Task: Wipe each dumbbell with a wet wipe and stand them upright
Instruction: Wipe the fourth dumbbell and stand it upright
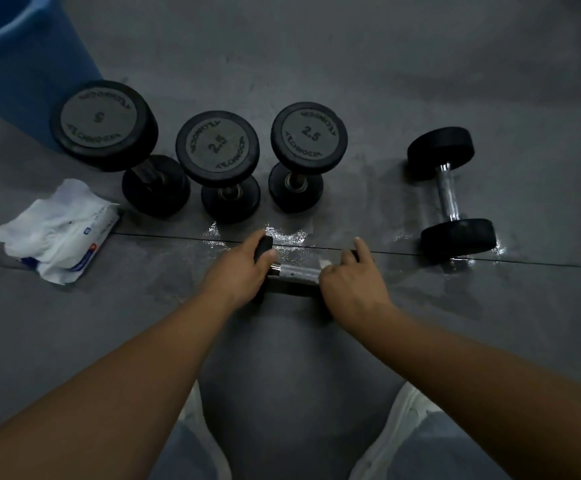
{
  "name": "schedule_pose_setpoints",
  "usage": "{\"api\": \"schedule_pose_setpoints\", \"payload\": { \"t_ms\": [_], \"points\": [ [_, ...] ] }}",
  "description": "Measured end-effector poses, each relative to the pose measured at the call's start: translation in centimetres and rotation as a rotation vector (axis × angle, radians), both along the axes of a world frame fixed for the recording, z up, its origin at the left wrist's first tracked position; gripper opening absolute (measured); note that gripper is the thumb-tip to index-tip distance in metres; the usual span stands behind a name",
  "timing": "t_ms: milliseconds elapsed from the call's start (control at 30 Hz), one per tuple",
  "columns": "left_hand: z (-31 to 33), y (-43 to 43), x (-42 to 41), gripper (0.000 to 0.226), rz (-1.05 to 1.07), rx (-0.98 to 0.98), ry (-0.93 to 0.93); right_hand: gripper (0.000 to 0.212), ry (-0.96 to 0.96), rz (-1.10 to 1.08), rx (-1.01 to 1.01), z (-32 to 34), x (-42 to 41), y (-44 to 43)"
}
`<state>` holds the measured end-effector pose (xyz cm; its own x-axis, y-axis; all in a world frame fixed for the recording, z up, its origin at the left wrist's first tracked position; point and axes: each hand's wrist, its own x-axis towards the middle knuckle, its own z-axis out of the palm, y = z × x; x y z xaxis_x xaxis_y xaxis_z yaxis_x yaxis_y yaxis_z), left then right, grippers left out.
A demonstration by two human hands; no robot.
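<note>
Dumbbell (294,271) lies sideways on the grey floor (420,81), its black ends mostly hidden under both hands; only the knurled chrome handle shows. Left hand (239,271) grips the left end. Right hand (351,285) clasps the right end, pressing a barely visible white wipe (323,264). Beyond, three dumbbells (218,147) stand upright; another (450,192) lies flat.

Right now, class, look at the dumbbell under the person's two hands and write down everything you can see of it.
The dumbbell in hand lies on its side on the grey floor, in front of the three upright ones. Its bar looks like metal and its ends like black rubber. The left hand grips the left end. The right hand covers the right end, pressing a white wipe against the bar. Wet patches shine on the floor just beyond it.
</note>
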<state>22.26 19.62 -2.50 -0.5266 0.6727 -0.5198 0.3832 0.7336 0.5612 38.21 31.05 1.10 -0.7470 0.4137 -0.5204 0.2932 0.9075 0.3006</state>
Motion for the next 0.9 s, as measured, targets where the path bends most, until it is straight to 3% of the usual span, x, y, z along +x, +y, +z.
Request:
{"api": "schedule_pose_setpoints", "payload": {
  "t_ms": [100, 167, 333, 400, 533, 633, 667, 733, 800, 833, 900],
  "points": [
    [0.0, 0.4, 0.0, 0.055, 0.037, -0.047, 0.000, 0.045, -0.113, -0.012, 0.093, -0.3, -0.5, -0.9],
    [0.1, 0.7, 0.0, 0.055, 0.054, -0.045, -0.005, 0.037, -0.099, 0.008, 0.019, 0.3, -1.3, -2.2],
    [0.2, 0.5, 0.5, 0.054, 0.129, -0.020, -0.042, 0.022, 0.330, -0.266, -0.154, -0.6, -3.0, -0.8],
    [0.0, -0.3, 1.5, 0.054, 0.179, 0.007, -0.079, 0.020, 0.391, -0.350, -0.218, -2.0, -3.1, -1.7],
    [-0.1, -0.7, 1.7, 0.056, 0.197, 0.039, -0.102, 0.023, 0.592, -0.308, -0.478, -2.5, -2.9, -5.0],
    [0.0, -1.0, 1.4, 0.057, 0.219, 0.071, -0.204, 0.017, 0.623, -0.460, -0.392, -3.4, -2.6, -3.5],
    [0.1, -1.4, 1.5, 0.062, 0.242, 0.075, -0.271, 0.019, 0.585, -0.479, -0.377, -3.7, -2.4, -3.4],
    [-0.1, -2.3, 1.4, 0.093, 0.342, 0.057, -0.468, 0.028, 0.627, -0.560, -0.525, -3.7, -1.7, -4.4],
    [-0.3, -2.8, 1.7, 0.114, 0.473, 0.003, -0.696, 0.029, 0.835, -0.812, -0.690, -2.8, -0.8, -6.5],
    [-0.3, -2.8, 1.9, 0.109, 0.489, -0.010, -0.766, 0.026, 0.934, -1.040, -0.706, -2.5, -0.5, -7.3],
    [-0.4, -2.5, 2.3, 0.096, 0.456, -0.032, -0.746, 0.026, 1.073, -1.797, -0.866, -3.0, -0.5, -7.4]
  ]
}}
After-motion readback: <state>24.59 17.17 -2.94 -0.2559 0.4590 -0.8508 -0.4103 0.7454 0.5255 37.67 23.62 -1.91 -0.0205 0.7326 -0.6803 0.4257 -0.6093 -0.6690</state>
